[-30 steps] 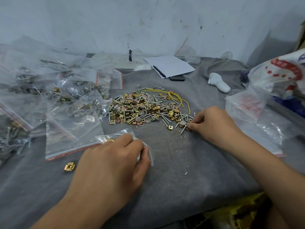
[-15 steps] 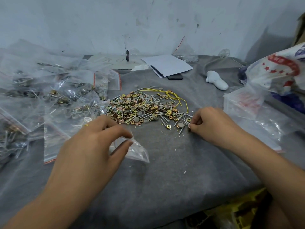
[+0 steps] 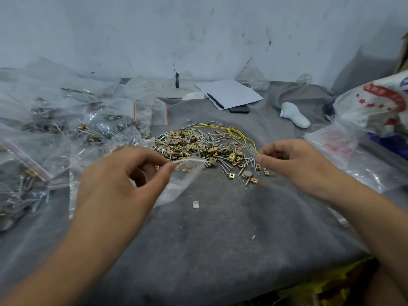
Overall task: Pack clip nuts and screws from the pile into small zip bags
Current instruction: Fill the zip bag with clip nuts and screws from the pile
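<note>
The left hand (image 3: 123, 184) had lifted an empty zip bag (image 3: 178, 180) off the grey cloth (image 3: 220, 239), pinching its mouth just short of the pile (image 3: 203, 146). To its right, the right hand (image 3: 293, 162) had risen from the pile's edge, fingers curled around several screws (image 3: 252, 151). Loading looked imminent. Filled bags (image 3: 88, 129) lay beyond the left hand.

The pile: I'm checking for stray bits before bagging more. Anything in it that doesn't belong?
Yes. A yellow wire lies looped on the far right edge of the pile of clip nuts and screws; it is neither. A small white scrap sits alone on the grey cloth, nearer.
</note>
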Motion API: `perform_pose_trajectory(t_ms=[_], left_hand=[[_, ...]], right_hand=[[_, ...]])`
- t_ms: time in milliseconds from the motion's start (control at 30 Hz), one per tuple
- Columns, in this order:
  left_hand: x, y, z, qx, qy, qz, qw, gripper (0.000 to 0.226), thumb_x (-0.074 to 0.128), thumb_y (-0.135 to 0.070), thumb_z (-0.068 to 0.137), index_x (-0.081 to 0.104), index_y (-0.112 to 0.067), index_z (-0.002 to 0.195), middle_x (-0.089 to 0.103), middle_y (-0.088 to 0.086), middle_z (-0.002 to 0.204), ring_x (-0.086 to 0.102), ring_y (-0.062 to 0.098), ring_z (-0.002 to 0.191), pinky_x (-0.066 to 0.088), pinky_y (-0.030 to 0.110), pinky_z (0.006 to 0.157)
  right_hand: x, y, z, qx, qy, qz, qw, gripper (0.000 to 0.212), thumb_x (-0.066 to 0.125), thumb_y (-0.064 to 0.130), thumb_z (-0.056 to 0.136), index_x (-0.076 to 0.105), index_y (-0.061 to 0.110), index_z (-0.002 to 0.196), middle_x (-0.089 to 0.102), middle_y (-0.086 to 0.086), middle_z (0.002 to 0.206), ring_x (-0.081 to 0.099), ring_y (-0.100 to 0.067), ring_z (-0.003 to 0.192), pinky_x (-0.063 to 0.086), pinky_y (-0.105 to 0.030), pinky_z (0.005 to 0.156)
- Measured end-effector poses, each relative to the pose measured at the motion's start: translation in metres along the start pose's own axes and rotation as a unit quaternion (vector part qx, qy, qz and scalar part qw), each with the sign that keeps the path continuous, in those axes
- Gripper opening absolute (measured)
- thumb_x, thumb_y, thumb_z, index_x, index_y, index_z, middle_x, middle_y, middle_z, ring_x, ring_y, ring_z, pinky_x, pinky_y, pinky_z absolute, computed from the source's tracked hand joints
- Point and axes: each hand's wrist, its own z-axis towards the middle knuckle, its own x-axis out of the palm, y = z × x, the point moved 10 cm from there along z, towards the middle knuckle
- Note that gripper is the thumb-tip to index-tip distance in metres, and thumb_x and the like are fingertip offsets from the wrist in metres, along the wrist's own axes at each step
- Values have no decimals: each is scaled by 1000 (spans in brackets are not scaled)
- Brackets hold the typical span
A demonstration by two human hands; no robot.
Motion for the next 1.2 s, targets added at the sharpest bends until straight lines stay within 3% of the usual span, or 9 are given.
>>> perform_pose_trajectory(t_ms=[100, 233, 467, 667, 833, 933, 1033, 1133, 1200], left_hand=[[10, -7, -4, 7, 25, 8, 1000, 13, 79, -45, 82, 72, -36, 76, 66, -17, 75, 61, 8, 65, 42, 17, 54], [20, -13, -6, 28, 60, 13, 998, 11, 76, -43, 83, 76, -33, 77, 63, -13, 68, 60, 12, 66, 39, 16, 54], [25, -11, -7, 17, 86, -62, 994, 3, 78, -38, 84, 80, -37, 85, 64, -13, 79, 62, 13, 68, 40, 11, 57], [24, -24, -10, 72, 76, -22, 994, 3, 80, -30, 89, 83, -29, 89, 62, -15, 77, 58, 11, 66, 37, 9, 59], [26, -43, -18, 136, 66, 44, 988, 9, 74, -31, 88, 82, -29, 90, 62, -13, 82, 55, 5, 67, 47, 30, 53], [25, -40, -18, 122, 63, 33, 990, 7, 76, -30, 86, 82, -29, 89, 60, -15, 79, 55, 6, 65, 43, 21, 55], [22, -30, -13, 83, 57, 6, 995, 4, 83, -25, 88, 82, -29, 86, 60, -15, 74, 56, 6, 64, 35, 9, 58], [17, -15, -8, 25, 49, -31, 998, 3, 80, -30, 84, 81, -33, 83, 65, -14, 73, 59, 6, 66, 38, 11, 57], [13, -4, -3, -13, 39, -51, 998, 3, 79, -37, 82, 80, -35, 80, 67, -13, 73, 60, 6, 65, 42, 16, 56]], right_hand=[[19, 45, -20, -112, 25, 66, 991, 15, 80, 34, 90, 73, 20, 88, 68, -3, 79, 58, -11, 72, 45, -25, 67], [44, 94, -51, -271, 16, -44, 961, 7, 75, 19, 94, 69, 21, 94, 62, 6, 94, 60, -20, 84, 48, -22, 76], [69, 101, -60, -304, 30, -171, 937, 4, 70, 22, 95, 69, 19, 97, 59, 7, 102, 54, -10, 89, 45, -21, 81], [81, 113, -70, -346, -18, -353, 869, 12, 62, 27, 98, 68, 17, 97, 58, 0, 100, 56, -22, 93, 47, -38, 83], [94, 128, -80, -365, -65, -444, 816, 17, 57, 23, 101, 67, 13, 93, 59, -7, 95, 57, -28, 87, 46, -47, 75], [96, 129, -82, -354, -84, -417, 833, 18, 61, 28, 101, 69, 13, 95, 60, -5, 97, 56, -28, 88, 45, -46, 77], [93, 116, -76, -312, -72, -333, 887, 23, 67, 38, 99, 72, 17, 104, 59, 2, 100, 56, -20, 92, 46, -39, 82], [78, 107, -68, -284, -75, -200, 935, 25, 67, 41, 100, 75, 21, 112, 59, 8, 102, 57, -10, 94, 48, -30, 86], [49, 99, -57, -266, -126, -107, 950, 18, 66, 36, 101, 75, 22, 108, 62, 10, 101, 62, -7, 92, 48, -20, 83]])
